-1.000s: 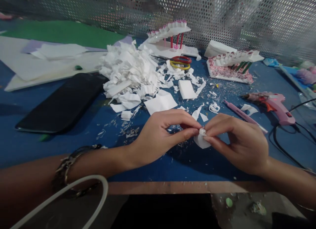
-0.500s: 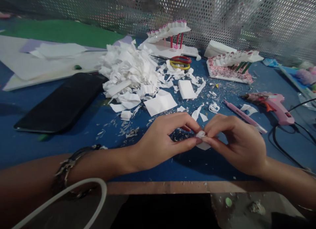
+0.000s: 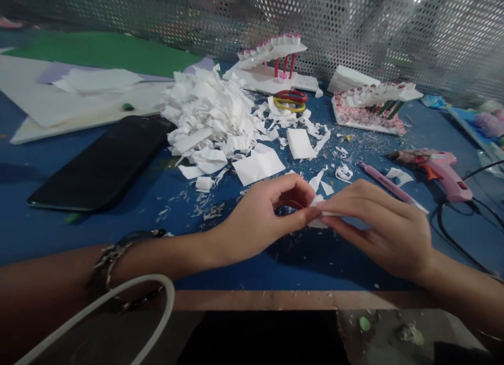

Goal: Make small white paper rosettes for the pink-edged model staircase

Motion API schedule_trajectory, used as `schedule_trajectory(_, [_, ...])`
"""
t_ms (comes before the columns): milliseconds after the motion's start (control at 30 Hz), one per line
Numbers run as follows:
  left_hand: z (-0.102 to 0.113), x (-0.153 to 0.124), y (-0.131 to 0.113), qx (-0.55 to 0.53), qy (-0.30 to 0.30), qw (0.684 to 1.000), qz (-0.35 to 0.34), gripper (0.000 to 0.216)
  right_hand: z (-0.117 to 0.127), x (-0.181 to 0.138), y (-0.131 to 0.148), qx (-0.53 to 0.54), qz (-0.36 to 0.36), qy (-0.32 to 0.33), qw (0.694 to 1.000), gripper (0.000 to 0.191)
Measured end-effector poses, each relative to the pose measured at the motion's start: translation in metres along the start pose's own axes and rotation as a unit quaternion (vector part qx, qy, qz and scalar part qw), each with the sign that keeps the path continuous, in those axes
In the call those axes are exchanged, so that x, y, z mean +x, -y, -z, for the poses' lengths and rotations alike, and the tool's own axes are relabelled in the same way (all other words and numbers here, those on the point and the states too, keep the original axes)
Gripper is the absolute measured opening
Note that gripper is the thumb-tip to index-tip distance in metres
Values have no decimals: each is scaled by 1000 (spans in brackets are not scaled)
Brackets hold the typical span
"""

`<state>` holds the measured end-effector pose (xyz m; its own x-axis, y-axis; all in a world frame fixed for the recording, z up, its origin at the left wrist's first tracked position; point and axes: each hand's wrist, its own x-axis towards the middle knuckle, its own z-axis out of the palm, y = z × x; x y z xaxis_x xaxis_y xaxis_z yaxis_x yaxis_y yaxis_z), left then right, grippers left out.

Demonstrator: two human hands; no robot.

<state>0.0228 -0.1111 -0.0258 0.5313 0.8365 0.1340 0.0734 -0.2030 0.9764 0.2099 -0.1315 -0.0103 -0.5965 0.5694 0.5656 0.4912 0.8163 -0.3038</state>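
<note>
My left hand (image 3: 260,220) and my right hand (image 3: 384,228) meet over the blue table (image 3: 47,228) near its front edge. Both pinch a small white paper piece (image 3: 318,201) between thumb and fingertips. Most of the paper is hidden by the fingers. A bracelet (image 3: 114,265) circles my left wrist.
A heap of white paper scraps (image 3: 208,113) lies behind the hands, with a black phone (image 3: 104,163) to its left. Scissors (image 3: 289,100), two paper models (image 3: 370,105), a pink pen (image 3: 388,185) and a pink glue gun (image 3: 437,165) with its cable sit at the right. A perforated screen (image 3: 354,23) backs the table.
The paper piece, held as a small roll, now lies flatter between the fingers. My right fingers have stretched out along it and both hands shifted slightly up.
</note>
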Motion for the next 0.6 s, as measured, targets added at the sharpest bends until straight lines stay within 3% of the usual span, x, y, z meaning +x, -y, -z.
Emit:
schedule_trajectory(300, [0, 1, 1, -10, 37, 999, 15, 14, 3, -4, 0, -36, 13, 9, 999, 17])
schedule_trajectory(600, [-1, 1, 3, -76, 55, 994, 47, 11, 3, 2, -2, 19, -18, 21, 999, 14])
